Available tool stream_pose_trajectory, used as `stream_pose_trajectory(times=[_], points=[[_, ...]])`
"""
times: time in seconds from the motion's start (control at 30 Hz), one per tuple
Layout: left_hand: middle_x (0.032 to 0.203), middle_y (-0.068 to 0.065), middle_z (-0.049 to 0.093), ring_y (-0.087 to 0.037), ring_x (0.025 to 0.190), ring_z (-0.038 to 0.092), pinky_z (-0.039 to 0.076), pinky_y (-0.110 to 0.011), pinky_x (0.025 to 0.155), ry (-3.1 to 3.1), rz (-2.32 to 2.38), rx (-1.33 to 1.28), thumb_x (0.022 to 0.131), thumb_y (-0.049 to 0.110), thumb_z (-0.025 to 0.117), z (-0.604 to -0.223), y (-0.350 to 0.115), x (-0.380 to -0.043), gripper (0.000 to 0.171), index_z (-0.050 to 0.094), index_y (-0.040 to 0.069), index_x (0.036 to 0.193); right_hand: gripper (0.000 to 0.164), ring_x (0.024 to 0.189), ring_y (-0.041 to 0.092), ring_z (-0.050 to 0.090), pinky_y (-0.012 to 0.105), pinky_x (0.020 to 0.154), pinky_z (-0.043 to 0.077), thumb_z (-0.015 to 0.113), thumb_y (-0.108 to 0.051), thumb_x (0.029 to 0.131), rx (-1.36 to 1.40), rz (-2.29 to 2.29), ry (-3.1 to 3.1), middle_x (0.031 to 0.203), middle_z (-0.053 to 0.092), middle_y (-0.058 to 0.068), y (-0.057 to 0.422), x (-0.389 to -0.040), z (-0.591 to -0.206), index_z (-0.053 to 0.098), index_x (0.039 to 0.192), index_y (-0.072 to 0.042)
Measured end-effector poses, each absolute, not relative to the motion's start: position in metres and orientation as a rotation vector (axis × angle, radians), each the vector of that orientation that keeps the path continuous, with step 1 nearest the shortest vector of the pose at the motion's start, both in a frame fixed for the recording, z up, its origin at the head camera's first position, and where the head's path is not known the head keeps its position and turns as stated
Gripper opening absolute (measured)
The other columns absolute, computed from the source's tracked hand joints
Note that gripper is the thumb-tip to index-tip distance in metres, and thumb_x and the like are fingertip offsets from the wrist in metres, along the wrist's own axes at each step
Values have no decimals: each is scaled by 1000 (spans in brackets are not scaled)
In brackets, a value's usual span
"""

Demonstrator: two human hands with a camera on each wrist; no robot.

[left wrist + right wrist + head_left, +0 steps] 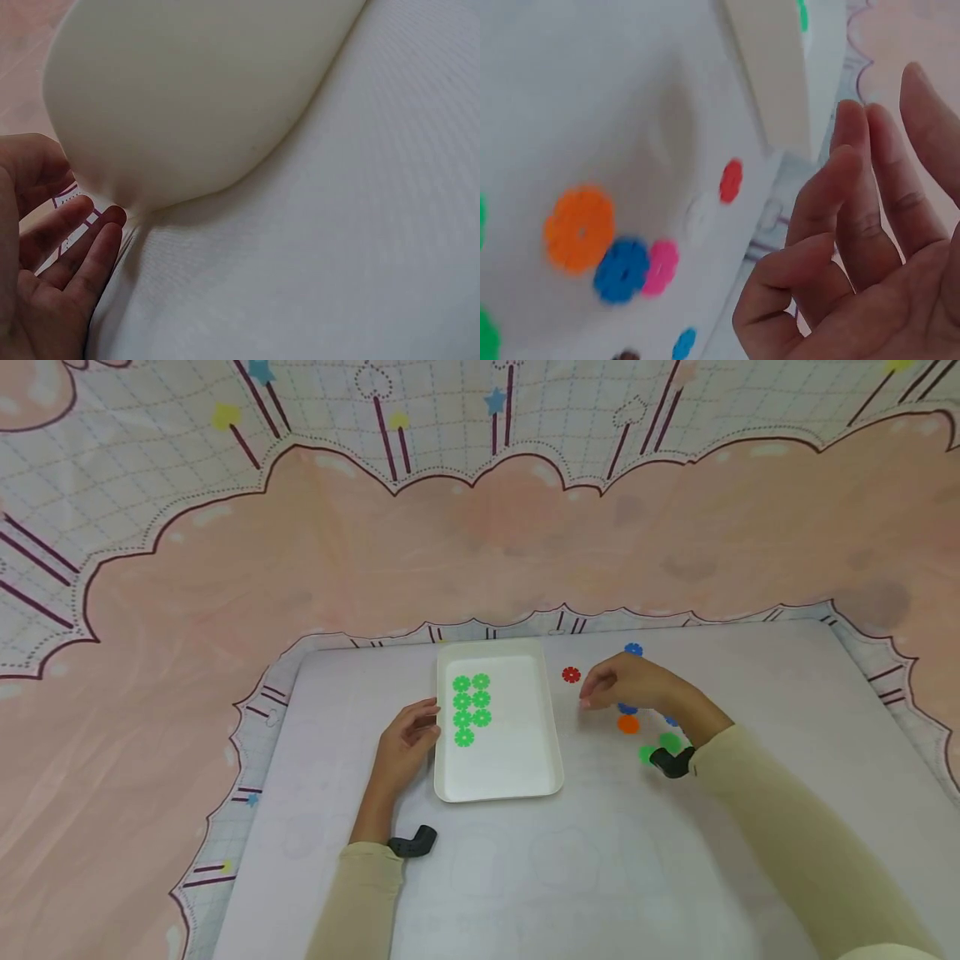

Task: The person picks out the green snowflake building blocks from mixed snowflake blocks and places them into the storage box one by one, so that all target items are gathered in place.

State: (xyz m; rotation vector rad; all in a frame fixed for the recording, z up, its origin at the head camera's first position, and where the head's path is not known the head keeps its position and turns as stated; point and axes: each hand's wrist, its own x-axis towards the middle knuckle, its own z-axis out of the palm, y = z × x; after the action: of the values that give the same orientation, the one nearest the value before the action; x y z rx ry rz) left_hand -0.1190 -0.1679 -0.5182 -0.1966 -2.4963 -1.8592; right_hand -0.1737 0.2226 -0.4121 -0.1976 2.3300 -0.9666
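Note:
A white rectangular tray (517, 743) lies on the table, with several green flower-shaped discs (482, 699) in two columns along its left side. My left hand (405, 747) touches the tray's left edge with loosely bent fingers; the left wrist view shows its fingertips beside the tray's outer wall (187, 112). Between the tray and the loose discs hovers my right hand (633, 681). Its fingers are loosely bent, and the right wrist view shows no disc in them. Nearest to it are a red disc (572, 675), an orange disc (580, 228) and a blue disc (622, 270).
Beyond the right hand lies another blue disc (633, 649). Loose green discs (670, 742) lie under the right wrist. A pink disc (660, 268) and a blurred white disc (697, 214) show in the right wrist view. Patterned cloth (480, 560) hangs behind the white table (495, 877).

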Motion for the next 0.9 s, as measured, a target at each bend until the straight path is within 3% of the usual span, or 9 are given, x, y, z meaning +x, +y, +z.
stream_pose_trajectory(times=[0.2, 0.5, 0.9], points=[[146, -6, 58, -28, 127, 60, 51, -14, 100, -2463, -1887, -222, 96, 4, 67, -520, -170, -119, 32, 66, 5, 128, 33, 107, 25, 62, 46, 97, 54, 75, -31, 93, -256, -909, 2335, 110, 73, 4, 263, -165, -412, 72, 119, -11], [145, -1, 59, -23, 127, 61, 51, -13, 100, -2478, -1870, -206, 96, 5, 67, -519, -168, -119, 32, 67, 7, 128, 36, 107, 23, 63, 36, 89, 53, 78, -32, 90, -278, -838, 2327, 115, 70, 5, 320, -151, -422, 73, 122, -16], [147, -2, 57, -24, 128, 59, 50, -12, 99, -2483, -1894, -194, 97, 6, 67, -520, -169, -119, 32, 66, 6, 130, 37, 102, 24, 52, 31, 78, 44, 85, -37, 81, -241, -718, 2349, 114, 65, 6, 363, -135, -439, 77, 115, -21]])
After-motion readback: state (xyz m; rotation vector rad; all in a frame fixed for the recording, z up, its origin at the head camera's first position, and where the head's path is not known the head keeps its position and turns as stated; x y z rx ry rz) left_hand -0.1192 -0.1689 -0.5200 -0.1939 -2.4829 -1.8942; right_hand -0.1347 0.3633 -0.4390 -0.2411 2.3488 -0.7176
